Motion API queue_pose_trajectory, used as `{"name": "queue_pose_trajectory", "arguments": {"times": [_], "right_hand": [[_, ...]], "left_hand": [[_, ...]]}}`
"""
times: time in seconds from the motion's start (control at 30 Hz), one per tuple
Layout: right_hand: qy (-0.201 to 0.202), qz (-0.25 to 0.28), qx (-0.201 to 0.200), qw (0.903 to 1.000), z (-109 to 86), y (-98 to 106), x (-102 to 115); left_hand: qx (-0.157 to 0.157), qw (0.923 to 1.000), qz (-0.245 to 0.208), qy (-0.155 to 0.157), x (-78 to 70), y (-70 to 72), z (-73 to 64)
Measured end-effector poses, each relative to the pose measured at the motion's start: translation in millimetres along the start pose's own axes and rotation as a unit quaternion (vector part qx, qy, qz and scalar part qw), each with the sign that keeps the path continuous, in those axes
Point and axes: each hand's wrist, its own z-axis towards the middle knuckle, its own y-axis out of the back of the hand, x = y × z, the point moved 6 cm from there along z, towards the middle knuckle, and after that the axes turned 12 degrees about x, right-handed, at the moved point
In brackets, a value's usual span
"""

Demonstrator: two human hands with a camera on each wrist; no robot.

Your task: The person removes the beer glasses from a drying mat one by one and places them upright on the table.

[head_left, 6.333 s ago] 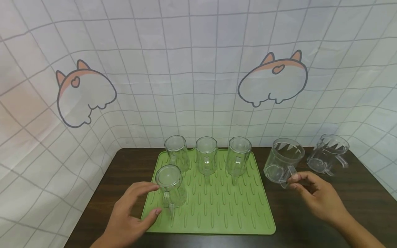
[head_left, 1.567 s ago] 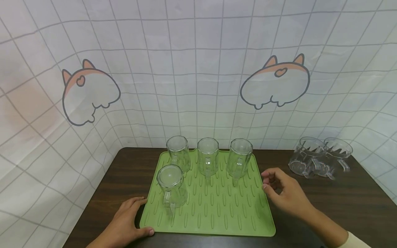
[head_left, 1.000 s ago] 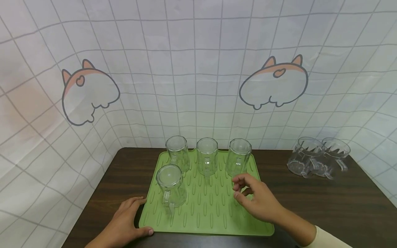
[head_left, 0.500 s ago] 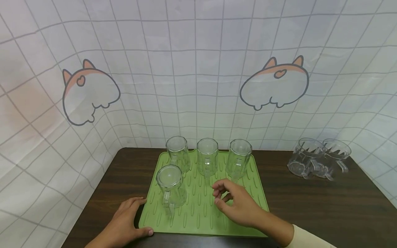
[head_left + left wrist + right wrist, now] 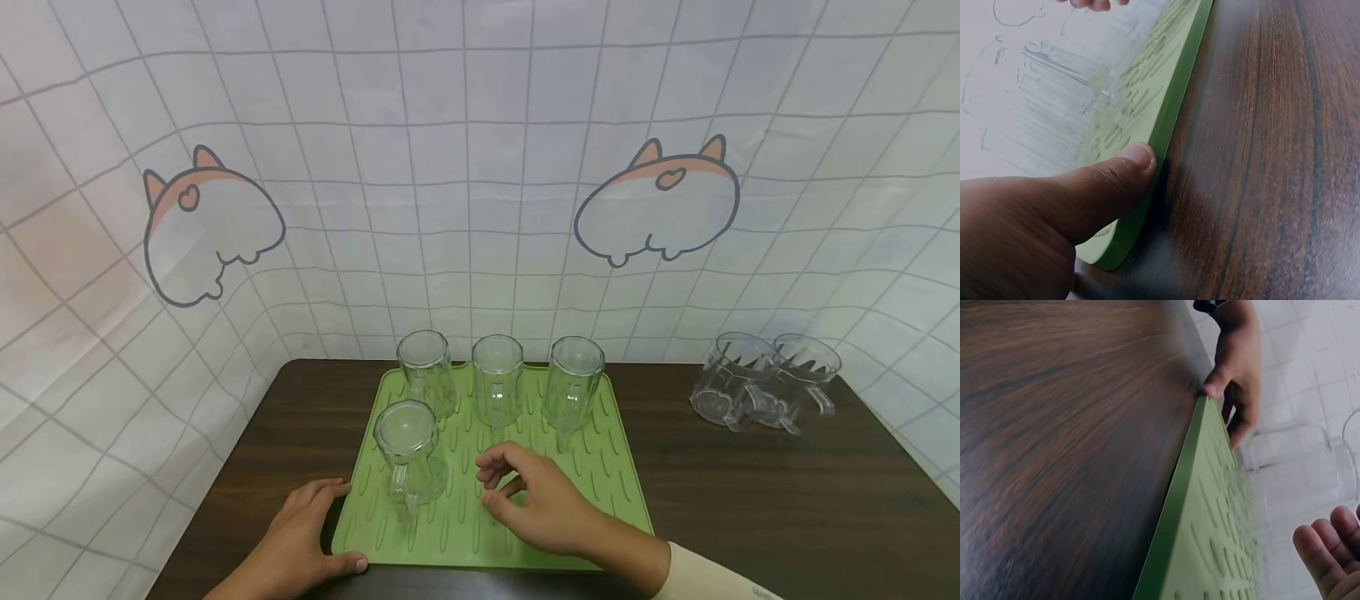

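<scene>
A green ribbed drying mat [image 5: 442,533] lies on the dark wooden table. My left hand [image 5: 296,537] is spread around its front left corner, thumb against the front edge and fingers by the left edge. My right hand [image 5: 540,504] hovers over the mat's middle, fingers loosely curled around nothing. Left of it stands a clear glass mug [image 5: 411,462], handle to the front, its base seemingly facing up. Behind, three similar mugs form a row: a left mug [image 5: 429,379], a middle mug [image 5: 498,383] and a right mug [image 5: 573,387].
At the table's [image 5: 750,500] back right stand two clear mugs, a nearer mug [image 5: 720,387] overlapping a farther mug [image 5: 806,367], both with open rims up. A white grid-patterned cloth [image 5: 465,208] with cartoon corgi prints hangs behind and along the sides.
Earlier my right hand held a mug's handle on the right; that mug now stands beside the other. The empty hand has moved left over the mat. My left hand has settled at the mat's corner.
</scene>
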Motion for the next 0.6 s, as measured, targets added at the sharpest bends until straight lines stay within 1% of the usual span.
{"name": "queue_pose_trajectory", "arguments": {"times": [0.37,0.6], "right_hand": [[0.004,0.035,0.043,0.9985,14.8,-22,2],[0.015,0.041,0.051,0.9978,22.4,-31,5]], "left_hand": [[0.005,1.0,0.004,0.005,0.5,-0.6,2.0],[0.01,0.9999,0.003,0.01,1.0,-1.1,2.5]]}}
